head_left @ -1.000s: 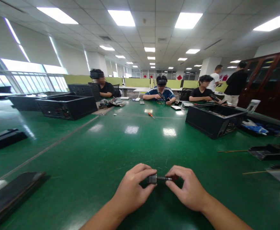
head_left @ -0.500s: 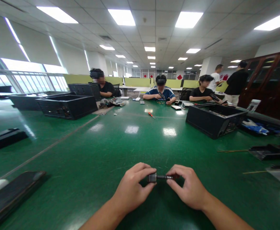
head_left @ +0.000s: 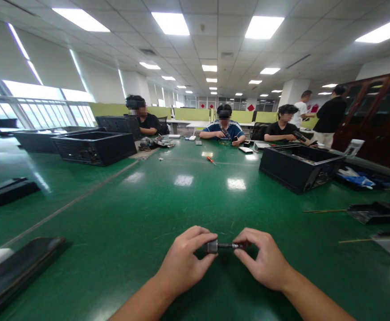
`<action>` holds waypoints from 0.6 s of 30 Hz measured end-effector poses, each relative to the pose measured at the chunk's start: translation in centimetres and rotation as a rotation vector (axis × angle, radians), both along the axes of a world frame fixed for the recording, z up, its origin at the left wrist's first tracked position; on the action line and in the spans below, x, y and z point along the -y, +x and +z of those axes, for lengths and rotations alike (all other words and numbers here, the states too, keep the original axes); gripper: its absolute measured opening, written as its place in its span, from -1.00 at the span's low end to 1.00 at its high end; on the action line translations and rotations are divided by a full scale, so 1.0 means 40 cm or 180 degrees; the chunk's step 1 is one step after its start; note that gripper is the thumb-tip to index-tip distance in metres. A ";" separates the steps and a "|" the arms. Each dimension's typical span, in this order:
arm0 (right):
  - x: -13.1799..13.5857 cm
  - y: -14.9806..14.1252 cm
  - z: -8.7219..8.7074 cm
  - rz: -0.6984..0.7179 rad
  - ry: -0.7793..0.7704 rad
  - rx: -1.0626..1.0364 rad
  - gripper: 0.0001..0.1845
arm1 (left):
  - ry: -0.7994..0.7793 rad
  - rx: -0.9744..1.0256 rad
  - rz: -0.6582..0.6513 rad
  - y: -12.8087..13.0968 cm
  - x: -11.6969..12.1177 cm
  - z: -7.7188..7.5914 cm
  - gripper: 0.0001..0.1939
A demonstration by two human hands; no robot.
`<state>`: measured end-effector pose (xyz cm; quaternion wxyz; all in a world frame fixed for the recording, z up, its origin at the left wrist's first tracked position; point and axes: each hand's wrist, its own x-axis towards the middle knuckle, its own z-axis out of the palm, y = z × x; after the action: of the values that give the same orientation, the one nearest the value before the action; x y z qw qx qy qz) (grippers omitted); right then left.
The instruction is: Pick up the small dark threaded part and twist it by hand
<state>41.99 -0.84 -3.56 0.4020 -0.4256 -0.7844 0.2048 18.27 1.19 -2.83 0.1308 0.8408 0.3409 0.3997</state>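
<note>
Above the near part of the green table, my left hand [head_left: 188, 254] pinches a small dark block [head_left: 211, 246] between thumb and fingers. A thin dark rod [head_left: 226, 245] sticks out from the block's right side, roughly level. My right hand [head_left: 263, 256] is closed on the far end of that rod, thumb below and fingers above. The fingertips hide part of this end, so I cannot make out what kind of thing it is. Both hands are off the tabletop, side by side with a small gap between them.
Dark open computer cases [head_left: 96, 147] stand at the left, and another case [head_left: 300, 169] at the right. A red screwdriver [head_left: 211, 160] lies mid-table. A black slab-like object [head_left: 21, 267] is at near left, dark trays [head_left: 378, 211] at right. Several people sit or stand beyond the table.
</note>
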 end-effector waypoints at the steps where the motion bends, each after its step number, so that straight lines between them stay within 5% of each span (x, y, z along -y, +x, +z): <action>1: 0.000 0.001 -0.001 -0.0008 0.0008 0.0004 -0.93 | -0.0003 -0.0004 0.0003 0.000 -0.001 0.000 -0.69; 9: -0.013 0.015 -0.009 -0.0240 -0.0043 0.0021 -0.93 | -0.0156 -0.0312 0.0293 -0.006 -0.011 0.011 -0.74; 13: -0.041 0.026 -0.022 -0.0676 -0.0426 -0.0152 -0.87 | -0.0751 -0.0195 0.0817 -0.015 -0.034 0.003 -0.72; 18: -0.074 0.046 -0.044 -0.0867 -0.0728 -0.0291 -0.80 | -0.1298 0.0151 0.1001 -0.047 -0.085 -0.031 -0.53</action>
<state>43.85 2.11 -5.33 0.4102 -0.5611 -0.6721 0.2554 16.38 4.57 -4.09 0.2418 0.7241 0.5378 0.3577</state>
